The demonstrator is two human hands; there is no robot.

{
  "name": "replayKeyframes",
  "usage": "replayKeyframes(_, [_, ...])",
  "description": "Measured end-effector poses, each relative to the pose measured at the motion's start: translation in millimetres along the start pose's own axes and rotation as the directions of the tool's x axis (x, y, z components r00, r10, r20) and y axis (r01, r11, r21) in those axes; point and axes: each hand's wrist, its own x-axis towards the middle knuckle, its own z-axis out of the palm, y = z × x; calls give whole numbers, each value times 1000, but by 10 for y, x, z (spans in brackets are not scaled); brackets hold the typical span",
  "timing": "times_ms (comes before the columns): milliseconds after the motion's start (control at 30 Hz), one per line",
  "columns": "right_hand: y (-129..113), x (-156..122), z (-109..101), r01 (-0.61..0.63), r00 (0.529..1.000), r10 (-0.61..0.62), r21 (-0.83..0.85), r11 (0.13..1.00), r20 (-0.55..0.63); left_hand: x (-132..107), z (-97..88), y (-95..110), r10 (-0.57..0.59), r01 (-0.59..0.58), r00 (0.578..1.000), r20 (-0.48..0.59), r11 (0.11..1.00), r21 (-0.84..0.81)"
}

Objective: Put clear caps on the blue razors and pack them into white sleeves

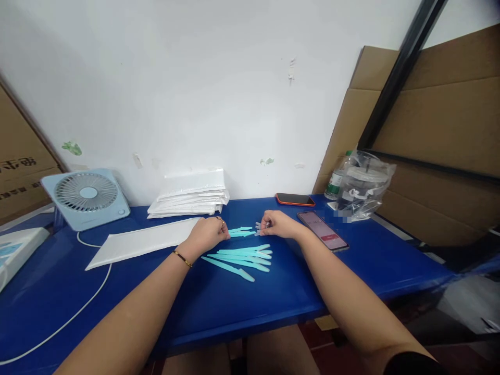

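My left hand is closed, with its fingertips pinching turquoise eyebrow razors whose slim ends point right. Facing it across a small gap, my right hand pinches small clear plastic pieces that look like blade caps. The tips of the held razors come close to these clear pieces; whether they touch I cannot tell. Just below both hands, several more turquoise razors lie fanned on the blue table. A long white padded envelope lies flat, its right end partly behind my left hand.
Behind my left hand stands a stack of white padded envelopes. A light blue fan sits at the left, its white cable crossing the table. To the right are a lit phone, an orange-edged phone, a bottle and a bagged container.
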Motion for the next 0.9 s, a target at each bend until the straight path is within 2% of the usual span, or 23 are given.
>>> replayKeyframes(100, [18, -39, -80, -94, 994, 91, -44, 995, -63, -6, -17, -105, -70, 70, 997, 20, 998, 0])
replayKeyframes(167, [-10, -77, -130, -106, 991, 102, -37, 994, -82, -16, -28, -135, -96, 96, 995, 3, 995, -11])
replayKeyframes(233, [-58, -115, -158, -57, 998, 57, -13, 998, -6, -33, -38, -117, -87, 87, 996, -18, 995, -40])
replayKeyframes(333, [-130, -143, -133, 23, 979, -22, -5, 1000, 204, -70, -39, -23, -11, 11, 1000, 2, 995, -97])
replayKeyframes(433, [-173, -128, -54, 56, 962, -44, -34, 998, 270, -94, -7, 87, 83, -73, 994, 69, 988, -135])
replayKeyframes(533, [-183, -94, 15, 84, 968, -73, -35, 996, 241, -88, 39, 151, 126, -113, 986, 108, 987, -116])
replayKeyframes(633, [-150, -69, 21, 100, 978, -93, -28, 995, 184, -61, 54, 125, 103, -98, 991, 88, 993, -65])
replayKeyframes(800, [-23, -84, -93, -23, 999, 21, -97, 995, -27, -24, 8, -75, -21, 21, 1000, 9, 1000, -8])
replayKeyframes(867, [-16, -111, -140, -48, 997, 43, -100, 994, -58, -27, -11, -120, -43, 43, 999, -7, 999, -18])
replayKeyframes(900, [-32, -126, -155, -40, 999, 37, -89, 995, -33, -33, -18, -120, -40, 39, 999, -10, 999, -26])
